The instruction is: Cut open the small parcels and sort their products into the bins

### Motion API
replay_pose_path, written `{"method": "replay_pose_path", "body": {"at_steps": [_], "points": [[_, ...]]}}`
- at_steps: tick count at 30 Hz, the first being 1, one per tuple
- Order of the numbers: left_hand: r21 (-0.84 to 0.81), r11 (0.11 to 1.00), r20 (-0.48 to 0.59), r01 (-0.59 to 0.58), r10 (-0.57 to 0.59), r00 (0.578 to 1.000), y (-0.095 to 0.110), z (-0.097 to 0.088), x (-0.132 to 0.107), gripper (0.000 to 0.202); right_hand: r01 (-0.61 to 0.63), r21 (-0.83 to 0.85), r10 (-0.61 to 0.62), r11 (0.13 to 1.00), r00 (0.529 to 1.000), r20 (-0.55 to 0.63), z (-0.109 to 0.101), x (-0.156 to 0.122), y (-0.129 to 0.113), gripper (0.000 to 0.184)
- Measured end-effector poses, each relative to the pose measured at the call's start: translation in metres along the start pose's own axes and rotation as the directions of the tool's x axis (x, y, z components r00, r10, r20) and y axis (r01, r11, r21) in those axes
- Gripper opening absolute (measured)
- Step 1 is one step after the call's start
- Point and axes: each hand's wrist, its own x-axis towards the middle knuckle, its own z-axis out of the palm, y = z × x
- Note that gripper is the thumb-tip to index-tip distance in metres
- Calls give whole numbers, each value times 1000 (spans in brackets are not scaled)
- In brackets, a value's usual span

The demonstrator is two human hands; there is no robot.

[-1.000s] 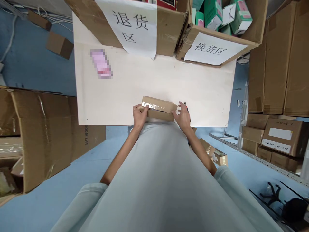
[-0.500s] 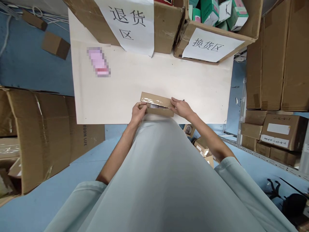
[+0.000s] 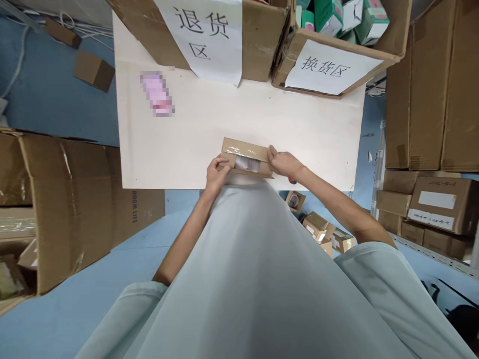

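A small cardboard box (image 3: 245, 147) lies at the near edge of the white table, its two long top flaps apart. Clear tape shines on the far flap. Through the gap something pale and greyish (image 3: 247, 164) shows inside; its kind I cannot make out. My left hand (image 3: 217, 174) grips the left end of the box, thumb and fingers closed on the cardboard. On the right end, my right hand (image 3: 283, 163) pinches the box by its flap corner. A small red and dark object (image 3: 292, 180) peeks out beneath my right wrist, mostly hidden.
Two large labelled cartons stand along the far side: one on the left (image 3: 258, 47), one on the right (image 3: 279, 75) holding green and white packs (image 3: 328, 17). A blurred pink item (image 3: 157, 93) lies far left on the table (image 3: 187, 114). Stacked cartons (image 3: 434, 204) flank the right.
The box's flaps have spread wider, so more of the pale contents shows. My right hand has shifted slightly, its elbow farther out. The red object has come into sight.
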Motion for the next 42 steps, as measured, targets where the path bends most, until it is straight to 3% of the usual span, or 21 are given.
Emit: {"method": "replay_pose_path", "body": {"at_steps": [4,6,8,11,14,16,18,21,23,24,25,26,27,28,29,30,32,35,39,42], "points": [[-44,998,68,-46,49,996,-2,-7,-1,37,23,2,-23,1000,999,-27,-11,-2,15,48],[-49,996,101,-80,85,991,-6,-13,-2,42,-23,139,35,990,996,-84,-14,-1,26,38],[-57,991,135,-118,125,983,-12,-19,-2,54,-65,344,127,937,979,-162,-12,4,35,39],[-88,986,188,-145,159,969,-23,-26,-2,87,-100,690,337,717,916,-217,1,20,38,49],[-90,989,209,-115,132,969,-34,-27,2,114,-136,914,547,381,830,-104,18,41,28,58],[-46,994,187,-100,107,977,-38,-27,5,125,-150,957,623,250,781,-40,25,51,19,54],[28,994,186,-107,100,978,-37,-29,7,132,-179,947,676,266,735,-51,26,53,12,47],[216,940,229,-263,213,950,-24,-35,4,123,-253,855,763,453,606,-225,19,38,1,49],[341,821,321,-458,356,878,-9,-35,-1,102,-291,762,766,579,516,-385,12,20,-13,49],[386,742,391,-548,406,826,0,-33,-4,91,-294,714,736,636,510,-445,8,12,-23,45],[423,661,470,-620,425,773,10,-29,-7,82,-290,666,690,687,548,-473,5,4,-35,41],[463,582,545,-669,408,732,19,-22,-11,75,-272,612,617,743,632,-469,2,-2,-47,40],[515,502,603,-695,366,709,27,-15,-13,68,-228,534,495,814,753,-434,0,-7,-60,40],[573,415,645,-707,304,701,35,-7,-16,62,-183,439,361,880,858,-366,-2,-10,-71,40],[628,326,668,-707,241,704,41,0,-17,55,-150,344,251,927,930,-268,-4,-12,-80,38],[672,240,676,-701,190,712,47,6,-19,49,-127,257,173,958,971,-166,-6,-13,-87,37],[720,107,670,-685,145,728,56,9,-20,41,-124,140,130,982,991,-34,-8,-17,-93,37],[741,58,648,-670,202,734,64,-8,-21,39,-128,149,141,981,986,-85,-3,-33,-87,43],[763,200,537,-615,334,774,62,-52,-15,44,-144,277,221,950,937,-270,25,-64,-63,57],[762,307,467,-570,350,812,50,-73,-7,46,-183,356,309,916,889,-338,56,-75,-45,74]]}}
